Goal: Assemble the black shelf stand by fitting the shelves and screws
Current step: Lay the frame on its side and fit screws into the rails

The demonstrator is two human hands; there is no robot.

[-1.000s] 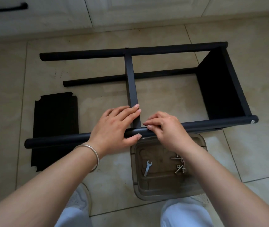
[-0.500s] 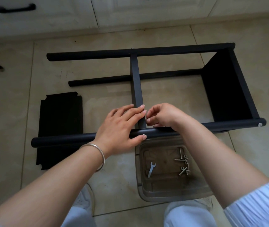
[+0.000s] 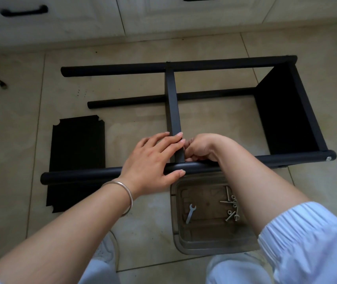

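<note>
The black shelf stand lies on its side on the tile floor, its near pole [image 3: 81,176] running left to right. A middle shelf [image 3: 172,111] crosses between the poles and an end shelf [image 3: 286,115] closes the right side. My left hand [image 3: 151,162] lies over the near pole, straight fingers pressing the middle shelf's near end, thumb on the pole's front. My right hand [image 3: 202,147] is curled just behind the pole, against the shelf's right corner; its fingertips and anything in them are hidden. A loose black shelf panel [image 3: 77,152] lies flat at the left.
A clear plastic tray [image 3: 204,249] under my right forearm holds a small wrench [image 3: 190,213] and several screws and nuts [image 3: 232,206]. White cabinets [image 3: 61,17] line the far wall. A cable end [image 3: 1,84] lies at far left. My knees and a shoe are at the bottom.
My right hand moved from the top of the near pole over to its far side and curled in at the shelf corner. My left hand stayed in place.
</note>
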